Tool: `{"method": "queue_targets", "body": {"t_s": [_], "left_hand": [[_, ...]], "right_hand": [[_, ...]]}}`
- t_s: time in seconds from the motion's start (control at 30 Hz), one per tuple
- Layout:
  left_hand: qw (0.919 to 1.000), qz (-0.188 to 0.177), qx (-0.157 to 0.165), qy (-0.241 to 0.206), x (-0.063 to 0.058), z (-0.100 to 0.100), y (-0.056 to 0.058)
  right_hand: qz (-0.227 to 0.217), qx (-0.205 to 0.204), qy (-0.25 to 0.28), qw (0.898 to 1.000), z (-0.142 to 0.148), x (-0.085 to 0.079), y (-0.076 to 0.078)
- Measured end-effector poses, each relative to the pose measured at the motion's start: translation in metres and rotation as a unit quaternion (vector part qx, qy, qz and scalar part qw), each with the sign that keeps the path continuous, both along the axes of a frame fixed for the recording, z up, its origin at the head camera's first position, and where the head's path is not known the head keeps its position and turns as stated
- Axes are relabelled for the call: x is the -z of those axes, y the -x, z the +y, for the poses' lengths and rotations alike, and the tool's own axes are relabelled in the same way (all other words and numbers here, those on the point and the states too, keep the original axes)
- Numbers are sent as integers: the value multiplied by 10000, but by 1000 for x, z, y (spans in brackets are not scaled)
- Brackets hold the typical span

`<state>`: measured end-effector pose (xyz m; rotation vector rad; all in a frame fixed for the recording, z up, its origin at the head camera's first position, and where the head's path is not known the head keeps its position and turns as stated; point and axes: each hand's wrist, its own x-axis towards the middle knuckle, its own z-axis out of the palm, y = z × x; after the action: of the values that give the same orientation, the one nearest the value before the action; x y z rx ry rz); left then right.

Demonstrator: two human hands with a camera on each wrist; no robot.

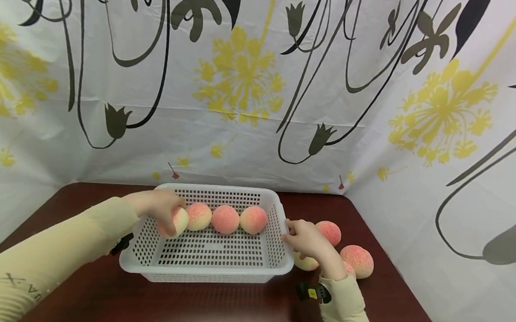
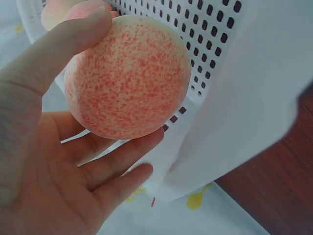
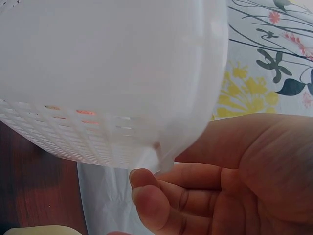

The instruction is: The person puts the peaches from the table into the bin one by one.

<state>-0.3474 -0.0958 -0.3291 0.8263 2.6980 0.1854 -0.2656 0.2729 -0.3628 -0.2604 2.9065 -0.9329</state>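
Observation:
A white perforated plastic basket (image 1: 205, 277) stands on the table, with three pink-and-yellow peaches in a row along its back: one peach (image 1: 198, 217), a second peach (image 1: 225, 220) and a third peach (image 1: 253, 220). At the row's left end my left hand (image 1: 159, 208) holds another peach (image 1: 181, 221) inside the basket. The left wrist view shows this held peach (image 2: 129, 78) between the thumb above and the fingers below. My right hand (image 1: 309, 242) grips the basket's right rim; in the right wrist view its fingers (image 3: 151, 205) curl under the rim.
Right of the basket, several more peaches lie on the dark red table (image 1: 210, 311), among them one peach (image 1: 328, 232) behind the right hand and a larger-looking peach (image 1: 358, 261). The right arm partly hides others. A flower-patterned white cloth (image 1: 240, 154) surrounds the table.

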Motion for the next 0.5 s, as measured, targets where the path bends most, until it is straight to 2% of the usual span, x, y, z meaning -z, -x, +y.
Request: {"method": "queue_targets", "body": {"t_s": [0.3, 0.5], "left_hand": [[9975, 391, -91, 576, 3, 1, -5], [9952, 423, -113, 872, 5, 2, -7]], "right_hand": [[-32, 37, 35, 10000, 1, -2, 0], [-57, 39, -10, 10000, -1, -2, 0]]}}
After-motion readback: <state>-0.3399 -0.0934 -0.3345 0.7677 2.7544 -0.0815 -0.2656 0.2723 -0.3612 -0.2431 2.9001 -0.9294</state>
